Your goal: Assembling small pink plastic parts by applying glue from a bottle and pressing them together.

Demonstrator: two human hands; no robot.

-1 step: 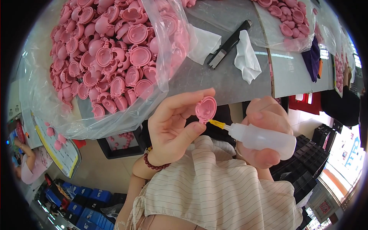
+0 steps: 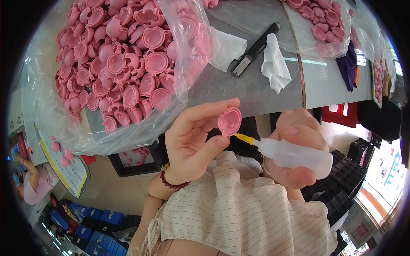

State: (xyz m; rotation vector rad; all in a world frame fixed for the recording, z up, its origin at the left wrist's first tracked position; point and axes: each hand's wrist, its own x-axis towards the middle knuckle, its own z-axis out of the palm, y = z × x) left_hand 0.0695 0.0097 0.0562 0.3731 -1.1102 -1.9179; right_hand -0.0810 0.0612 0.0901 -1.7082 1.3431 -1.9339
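Between the thumb and fingers of my left hand [image 2: 190, 138] is a small round pink plastic shell [image 2: 229, 122], its hollow side facing me. My right hand [image 2: 301, 143] is wrapped round a translucent white squeeze bottle [image 2: 294, 157], tilted so that it points left. The bottle's yellow needle tip [image 2: 244, 138] lies close to the small tab at the shell's lower edge; whether they touch I cannot tell. Beyond my left hand, a clear plastic bag [image 2: 181, 68] holds a heap of similar pink shells [image 2: 115, 64].
On the grey table [image 2: 205, 91] lie a black-handled tool [image 2: 256, 49] and two white cloths [image 2: 275, 64]. More pink shells [image 2: 329, 19] fill a bag at the far right. Below the table edge is a black tray [image 2: 134, 160]. Another person's arm [image 2: 30, 173] shows at the far left.
The bottle in my right hand has shifted slightly to the right, drawing its yellow tip a little away from the shell's tab. My left hand and the shell stay put.
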